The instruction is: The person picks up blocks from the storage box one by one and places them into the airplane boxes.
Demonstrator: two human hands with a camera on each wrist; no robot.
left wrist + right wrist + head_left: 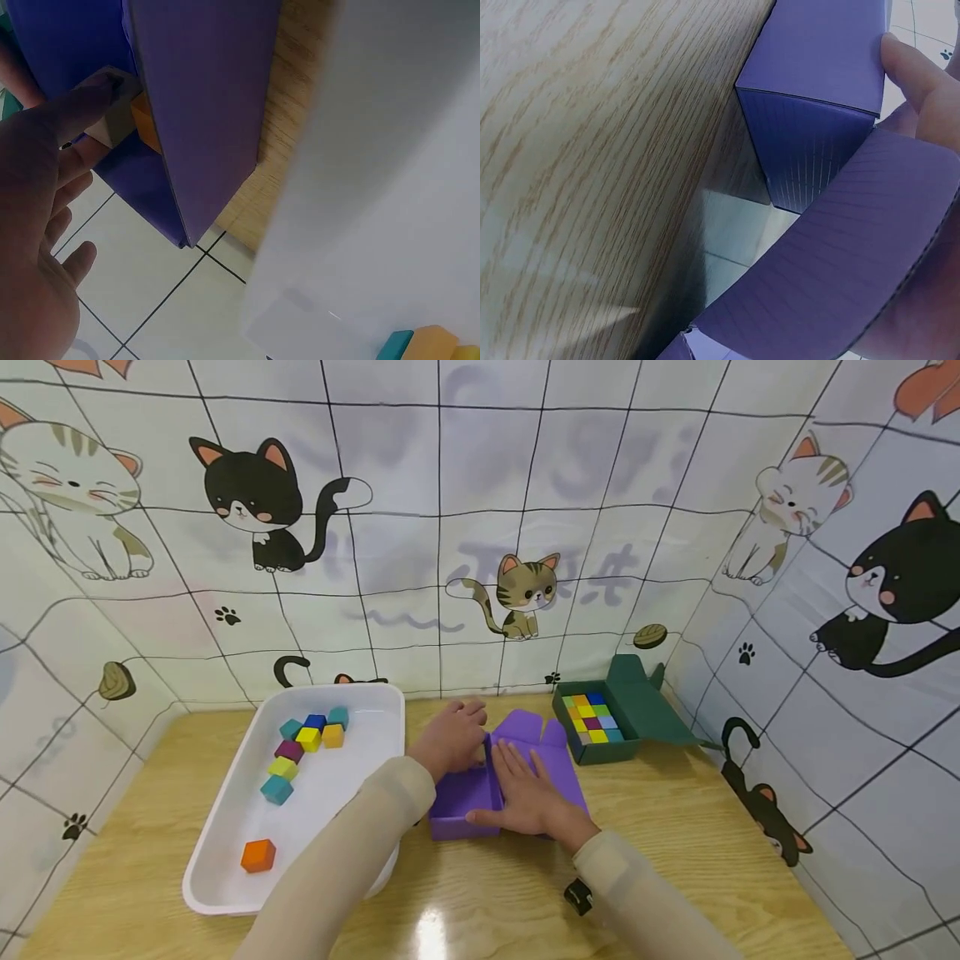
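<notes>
The purple box (465, 828) lies open-topped on the table, its lid folded out to the right. My left hand (453, 739) reaches into the box's far end. In the left wrist view its thumb and fingers pinch a wood-coloured cube (116, 124), beside an orange cube (145, 122) against the box wall. My right hand (528, 797) lies over the box's right edge and lid with straight fingers, the thumb stretched across the near corner. The right wrist view shows the thumb at the box's side (810, 56) and the fingers partly hidden behind a lid flap (840, 247).
On the left stands a white tray (337, 835) with several coloured cubes and a lone orange cube (258, 856) near its front. A green box (607, 752), lid open, holds rows of coloured cubes at the back right. A small black object (577, 896) lies by my right sleeve.
</notes>
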